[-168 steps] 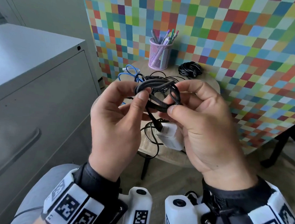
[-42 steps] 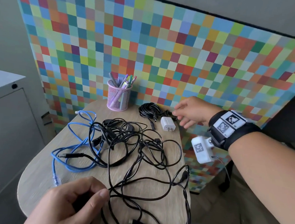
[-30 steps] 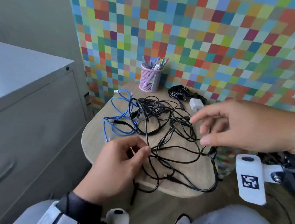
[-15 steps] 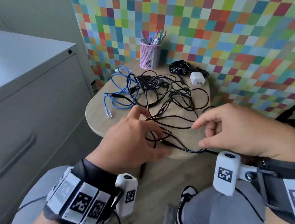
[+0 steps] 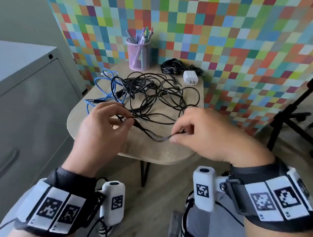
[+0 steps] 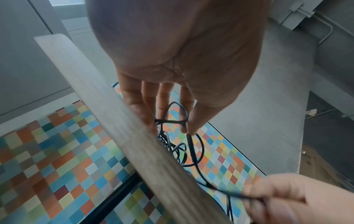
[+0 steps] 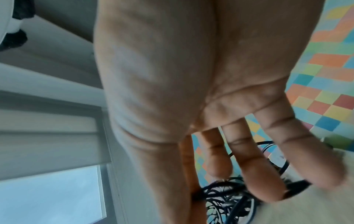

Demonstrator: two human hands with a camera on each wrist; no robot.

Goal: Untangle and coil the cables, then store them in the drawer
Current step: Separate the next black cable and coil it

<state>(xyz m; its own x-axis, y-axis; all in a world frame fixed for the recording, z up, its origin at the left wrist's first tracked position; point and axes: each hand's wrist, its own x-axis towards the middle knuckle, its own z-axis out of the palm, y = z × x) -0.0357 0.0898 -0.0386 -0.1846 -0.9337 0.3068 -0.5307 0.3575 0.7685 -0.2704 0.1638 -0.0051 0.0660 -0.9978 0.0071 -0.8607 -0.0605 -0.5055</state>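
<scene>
Head view: the left hand [image 5: 101, 128] pinches a strand of the black cable tangle [image 5: 153, 96] between thumb and fingertips above the near part of the wooden counter [image 5: 150, 150]; the right hand [image 5: 210, 133] pinches the same black strand further along, so it hangs slack between them. The tangle spreads over the counter's middle, with a blue cable [image 5: 106, 91] at its left edge. Behind it sit a coiled black cable [image 5: 172, 68], a white charger [image 5: 190, 77] just beside that coil, and a pink mesh pen cup [image 5: 138, 54]. A grey cabinet [image 5: 27, 103] stands left of the counter.

Left wrist view: the thumb and a fingertip nip a black cable loop [image 6: 177, 116], the other fingers [image 6: 147, 98] extended; the counter's edge [image 6: 118, 115] crosses below.

Right wrist view: blurred; fingers [image 7: 247, 159] reach over dark cable [image 7: 226, 195], the grip itself not clear here.
</scene>
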